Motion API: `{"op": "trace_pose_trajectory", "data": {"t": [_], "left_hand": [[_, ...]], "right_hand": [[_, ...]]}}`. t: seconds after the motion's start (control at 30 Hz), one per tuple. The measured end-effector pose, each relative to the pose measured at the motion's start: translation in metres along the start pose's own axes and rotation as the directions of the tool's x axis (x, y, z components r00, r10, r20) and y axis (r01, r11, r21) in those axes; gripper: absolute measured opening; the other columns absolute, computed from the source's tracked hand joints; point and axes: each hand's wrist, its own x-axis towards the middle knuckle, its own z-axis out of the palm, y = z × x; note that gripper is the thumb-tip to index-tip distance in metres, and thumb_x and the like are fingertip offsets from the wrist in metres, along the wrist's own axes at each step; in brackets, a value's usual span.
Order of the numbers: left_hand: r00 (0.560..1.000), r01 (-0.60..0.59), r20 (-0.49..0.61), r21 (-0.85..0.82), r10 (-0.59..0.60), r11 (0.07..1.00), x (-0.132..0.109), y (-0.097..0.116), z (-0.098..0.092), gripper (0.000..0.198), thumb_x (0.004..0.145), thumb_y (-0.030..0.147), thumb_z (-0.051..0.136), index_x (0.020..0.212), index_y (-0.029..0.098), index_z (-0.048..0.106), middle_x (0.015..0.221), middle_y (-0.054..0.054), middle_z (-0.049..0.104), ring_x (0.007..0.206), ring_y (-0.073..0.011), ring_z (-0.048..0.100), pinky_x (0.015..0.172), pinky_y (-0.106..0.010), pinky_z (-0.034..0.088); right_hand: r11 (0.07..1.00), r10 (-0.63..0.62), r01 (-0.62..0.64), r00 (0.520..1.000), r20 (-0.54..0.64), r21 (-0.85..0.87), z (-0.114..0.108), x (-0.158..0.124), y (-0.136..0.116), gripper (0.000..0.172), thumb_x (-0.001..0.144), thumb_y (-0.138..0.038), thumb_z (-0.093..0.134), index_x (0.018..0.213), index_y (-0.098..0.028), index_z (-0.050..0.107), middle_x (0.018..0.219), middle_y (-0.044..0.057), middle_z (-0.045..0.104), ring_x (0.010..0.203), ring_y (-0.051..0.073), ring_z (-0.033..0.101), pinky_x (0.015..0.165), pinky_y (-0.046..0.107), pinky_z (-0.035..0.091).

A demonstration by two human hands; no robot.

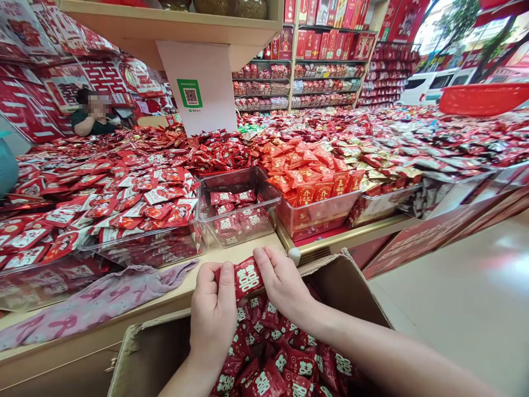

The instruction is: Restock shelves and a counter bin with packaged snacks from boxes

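Observation:
Both my hands grip one small red packet (247, 277) with white characters, held above an open cardboard box (347, 286). My left hand (212, 311) pinches its left side, thumb on top. My right hand (281, 281) pinches its right side. The box below is filled with several more red packets (285, 364) of the same kind. Just beyond my hands, on the counter, stands a clear plastic bin (239, 207) partly filled with the same red packets.
The wooden counter (231, 256) carries several clear bins heaped with red sweets. A purple cloth (99, 300) lies on its left part. A white pillar with a green QR sign (190, 94) rises behind. A person (93, 113) sits at the far left. Tiled floor lies to the right.

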Motion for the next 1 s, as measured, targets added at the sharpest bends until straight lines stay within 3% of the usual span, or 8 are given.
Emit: {"op": "trace_pose_trajectory", "data": {"t": [0.27, 0.5, 0.6, 0.67, 0.77, 0.83, 0.9, 1.0], "left_hand": [[0.999, -0.043, 0.026, 0.106, 0.04, 0.993, -0.005, -0.003, -0.003, 0.029, 0.082, 0.049, 0.036, 0.071, 0.024, 0.042, 0.041, 0.009, 0.042, 0.031, -0.0089, 0.039, 0.032, -0.019, 0.033], [0.986, -0.167, 0.021, 0.157, 0.166, 0.973, -0.005, -0.006, -0.004, 0.026, 0.085, 0.04, 0.036, 0.068, 0.022, 0.043, 0.054, 0.006, 0.047, 0.046, -0.009, 0.047, 0.049, -0.02, 0.041], [0.938, -0.344, 0.068, 0.283, 0.339, 0.896, -0.002, -0.01, -0.009, 0.02, 0.086, 0.032, 0.036, 0.071, 0.022, 0.045, 0.053, 0.006, 0.048, 0.046, -0.0094, 0.048, 0.048, -0.02, 0.04], [0.863, -0.503, 0.147, 0.341, 0.483, 0.794, -0.001, -0.012, -0.012, 0.015, 0.086, 0.027, 0.038, 0.074, 0.022, 0.047, 0.054, 0.006, 0.051, 0.046, -0.0089, 0.049, 0.047, -0.018, 0.04], [0.744, -0.668, 0.296, 0.319, 0.599, 0.672, -0.001, -0.014, -0.016, 0.01, 0.085, 0.021, 0.04, 0.081, 0.022, 0.049, 0.059, 0.006, 0.056, 0.048, -0.0083, 0.054, 0.048, -0.016, 0.041], [0.717, -0.696, 0.334, 0.289, 0.612, 0.658, -0.001, -0.014, -0.019, 0.011, 0.085, 0.02, 0.039, 0.084, 0.022, 0.05, 0.062, 0.005, 0.058, 0.051, -0.009, 0.057, 0.049, -0.017, 0.043], [0.754, -0.655, 0.287, 0.271, 0.59, 0.705, 0.0, -0.013, -0.022, 0.014, 0.086, 0.022, 0.037, 0.089, 0.022, 0.051, 0.063, 0.003, 0.058, 0.051, -0.0099, 0.056, 0.049, -0.019, 0.043], [0.87, -0.492, 0.139, 0.194, 0.472, 0.849, 0.009, -0.013, -0.028, 0.021, 0.086, 0.03, 0.036, 0.097, 0.019, 0.049, 0.057, 0.004, 0.052, 0.045, -0.0103, 0.051, 0.045, -0.021, 0.043]], "right_hand": [[0.995, -0.097, 0.099, 0.991, -0.097, 0.018, -0.002, -0.006, 0.003, 0.029, 0.087, -0.035, 0.031, 0.063, -0.019, 0.036, 0.058, -0.003, 0.038, 0.053, 0.009, 0.033, 0.052, 0.022, 0.029], [0.996, -0.049, 0.056, 0.994, -0.102, 0.066, -0.001, -0.012, 0.007, 0.033, 0.087, -0.039, 0.03, 0.062, -0.019, 0.034, 0.058, -0.003, 0.036, 0.054, 0.009, 0.031, 0.051, 0.022, 0.03], [0.996, -0.072, 0.072, 0.997, 0.011, 0.053, -0.013, -0.01, 0.011, 0.029, 0.086, -0.039, 0.033, 0.069, -0.018, 0.043, 0.062, -0.002, 0.044, 0.057, 0.009, 0.038, 0.054, 0.022, 0.035], [0.989, -0.135, 0.123, 0.978, 0.157, 0.081, -0.027, -0.007, 0.009, 0.023, 0.083, -0.038, 0.042, 0.089, -0.016, 0.049, 0.078, 0.002, 0.054, 0.068, 0.009, 0.048, 0.062, 0.022, 0.04], [0.971, -0.237, 0.226, 0.848, 0.473, 0.082, -0.046, -0.001, -0.004, 0.042, 0.075, -0.033, 0.056, 0.111, -0.015, 0.047, 0.097, 0.006, 0.059, 0.082, 0.012, 0.054, 0.071, 0.022, 0.043], [0.952, -0.234, 0.307, 0.729, 0.643, -0.002, -0.054, 0.005, -0.018, 0.036, 0.074, -0.031, 0.057, 0.106, -0.013, 0.054, 0.09, 0.005, 0.062, 0.077, 0.012, 0.056, 0.069, 0.021, 0.043], [0.913, -0.228, 0.399, 0.664, 0.712, -0.08, -0.06, 0.018, -0.033, 0.027, 0.076, -0.028, 0.055, 0.099, -0.014, 0.059, 0.084, 0.003, 0.063, 0.072, 0.011, 0.056, 0.065, 0.021, 0.043], [0.88, -0.281, 0.46, 0.709, 0.646, -0.122, -0.065, 0.054, -0.056, 0.026, 0.077, -0.03, 0.053, 0.097, -0.013, 0.059, 0.08, 0.002, 0.062, 0.067, 0.01, 0.055, 0.062, 0.021, 0.043]]}}
